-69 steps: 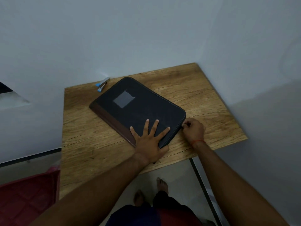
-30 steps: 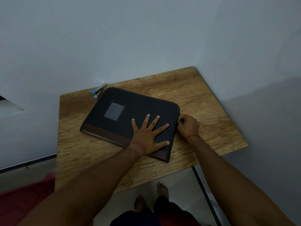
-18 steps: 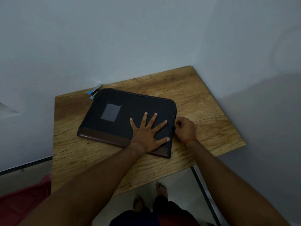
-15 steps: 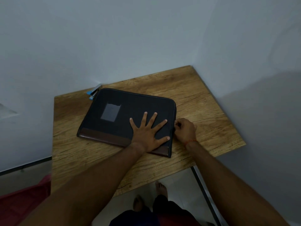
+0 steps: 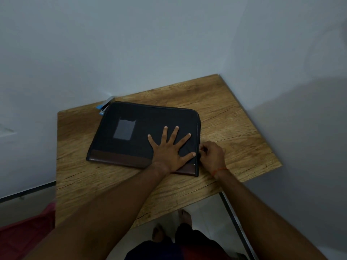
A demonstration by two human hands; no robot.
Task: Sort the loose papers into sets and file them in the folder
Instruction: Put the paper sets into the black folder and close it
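Near edge of table [image 5: 234,128]: left hand [image 5: 169,149] flat, fingers spread straight, pressing the folder [image 5: 142,128] cover at its near-right corner; it grips nothing. Right hand [image 5: 212,156] just beside it, fingers curled against the folder's right edge, apparently pinching the zip; the pull itself is hidden. Folder closed, mid-table, long axis left-right. That right edge runs from the right fingers toward the far edge. Far-left corner: stapler [image 5: 106,106] by the folder. Count: folder 1, stapler 1, loose papers 0 in view.

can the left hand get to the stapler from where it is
Probably yes: the left hand lies flat on the folder, and only that low folder lies between it and the stapler.
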